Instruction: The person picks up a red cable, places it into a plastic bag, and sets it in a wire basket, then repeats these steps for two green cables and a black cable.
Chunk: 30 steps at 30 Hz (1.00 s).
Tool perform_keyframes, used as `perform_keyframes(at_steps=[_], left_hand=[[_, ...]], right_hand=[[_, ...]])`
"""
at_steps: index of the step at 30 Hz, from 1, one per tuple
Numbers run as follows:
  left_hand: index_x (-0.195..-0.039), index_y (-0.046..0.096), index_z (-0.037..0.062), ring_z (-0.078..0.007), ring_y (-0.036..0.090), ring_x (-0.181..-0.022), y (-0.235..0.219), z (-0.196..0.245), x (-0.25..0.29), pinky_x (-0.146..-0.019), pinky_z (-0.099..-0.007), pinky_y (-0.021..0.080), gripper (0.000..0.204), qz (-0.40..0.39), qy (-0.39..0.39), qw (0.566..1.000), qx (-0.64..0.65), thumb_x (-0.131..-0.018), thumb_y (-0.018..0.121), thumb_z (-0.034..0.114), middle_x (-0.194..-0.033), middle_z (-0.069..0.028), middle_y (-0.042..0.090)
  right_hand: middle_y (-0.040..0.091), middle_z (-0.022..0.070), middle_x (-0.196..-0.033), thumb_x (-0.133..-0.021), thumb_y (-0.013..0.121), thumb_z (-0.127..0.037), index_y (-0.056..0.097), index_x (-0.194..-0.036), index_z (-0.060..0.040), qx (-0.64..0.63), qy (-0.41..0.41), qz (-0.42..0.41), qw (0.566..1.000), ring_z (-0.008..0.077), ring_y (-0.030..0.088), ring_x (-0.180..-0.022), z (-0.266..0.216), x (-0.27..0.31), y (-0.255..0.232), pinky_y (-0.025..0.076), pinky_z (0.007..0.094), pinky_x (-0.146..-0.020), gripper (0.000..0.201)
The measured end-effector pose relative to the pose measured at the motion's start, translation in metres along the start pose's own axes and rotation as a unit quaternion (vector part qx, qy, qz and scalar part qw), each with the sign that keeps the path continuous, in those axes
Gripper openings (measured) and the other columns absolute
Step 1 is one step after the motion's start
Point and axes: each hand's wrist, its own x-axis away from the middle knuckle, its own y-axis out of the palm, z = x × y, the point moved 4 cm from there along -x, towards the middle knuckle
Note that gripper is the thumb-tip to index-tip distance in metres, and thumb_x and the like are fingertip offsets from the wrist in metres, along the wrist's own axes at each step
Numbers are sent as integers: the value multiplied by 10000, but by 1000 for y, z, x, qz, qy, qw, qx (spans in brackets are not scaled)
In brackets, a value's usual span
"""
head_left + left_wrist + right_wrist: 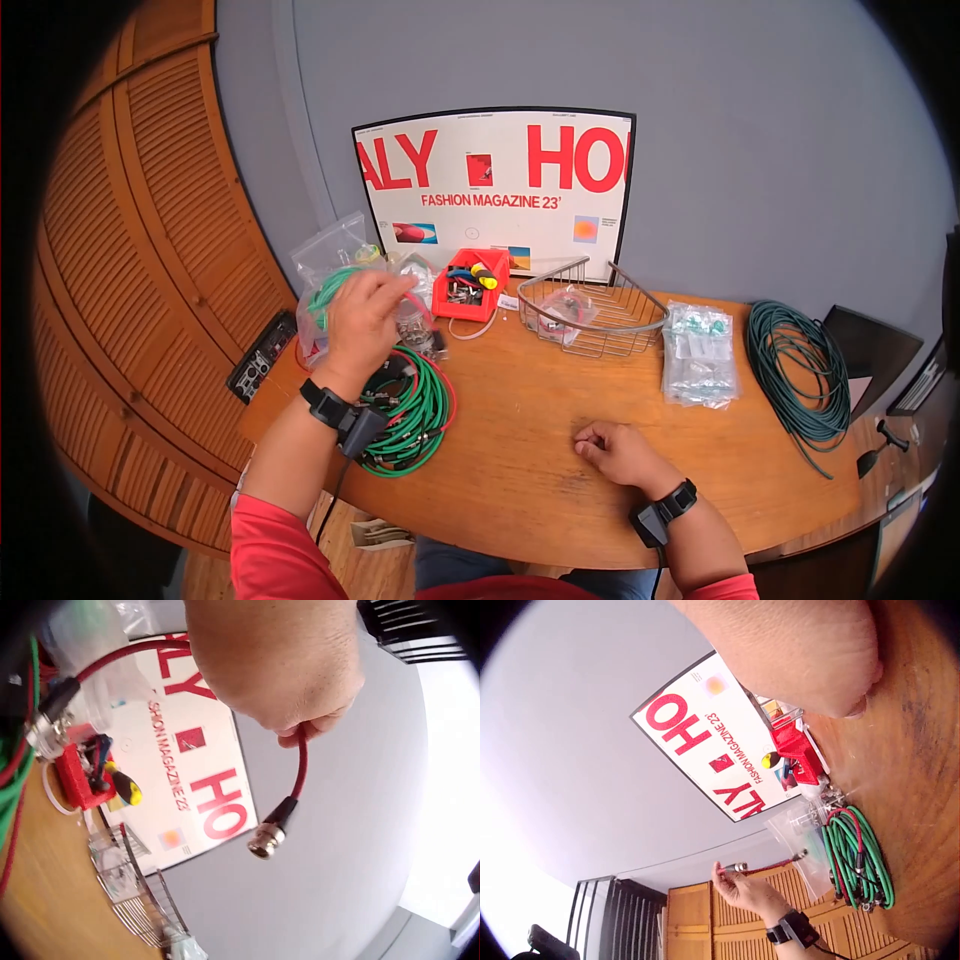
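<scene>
- The left hand [362, 322] is raised nearest to the head camera; its thumb and fingers are pinching the red cable [303, 765].
- This red cable is in the air above the left part of the surface [520, 440]; one metal connector [266, 841] hangs below the fingers, and its other end also carries a connector.
- The right hand [625, 458] rests on the surface, near its front edge, with the fingers loosely curled; no thing is seen in it.
- Just below the left hand lies the coil of green cables [432, 420], with some red cable among it.
- Behind the left hand there is the clear bag [335, 248], with green cable showing.
- To the right of this bag stands the red bin [462, 311], holding small metal parts and a yellow and black tool [485, 277].
- Farther right are the wire basket [640, 329], the flat clear bags [700, 365] and the dark green coil [765, 350].
- At the back stands the screen [500, 225], with red letters.
</scene>
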Motion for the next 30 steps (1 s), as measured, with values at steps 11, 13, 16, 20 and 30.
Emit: perform_keyframes(at_steps=[11,13,16,20,30], left_hand=[[-1098,745,191,-237,632,-751,71,157,14,-600,-355,508,393,-78,147,973,159,-747,660,36,-876,-35,601],[-1103,745,185,-230,637,-740,85,168,23,-592,-342,513,397,-89,142,967,191,-742,662,43,-878,-33,601],[-1111,739,168,-231,648,-737,105,175,32,-620,-335,522,344,-122,93,964,216,-789,679,61,-846,-46,606],[-1047,697,86,-153,596,-686,141,153,58,-593,-297,476,126,-262,-168,847,431,-948,638,137,-787,-12,593],[-1170,628,16,-121,549,-779,140,140,92,-777,-291,443,273,-310,-355,468,748,-1001,577,224,-845,-5,584]], right_hand=[[701,87,-1119,-990,652,-310,550,-1318,8,-252,-75,129,956,158,667,-887,-17,8,-9,544,322,-821,468],[675,44,-1076,-1000,644,-271,560,-1307,-15,-241,-113,122,956,111,620,-829,-23,12,-9,524,288,-759,408],[605,-2,-871,-1015,622,-215,600,-1229,-15,-213,-37,118,969,70,528,-732,-25,15,-16,466,254,-664,293],[549,-32,-739,-1023,606,-173,637,-1125,-5,-198,-9,237,951,48,483,-680,2,7,-43,429,225,-621,199],[597,24,-676,-939,722,-199,611,-896,-8,-129,56,431,891,79,511,-623,45,6,-95,429,257,-577,225]])
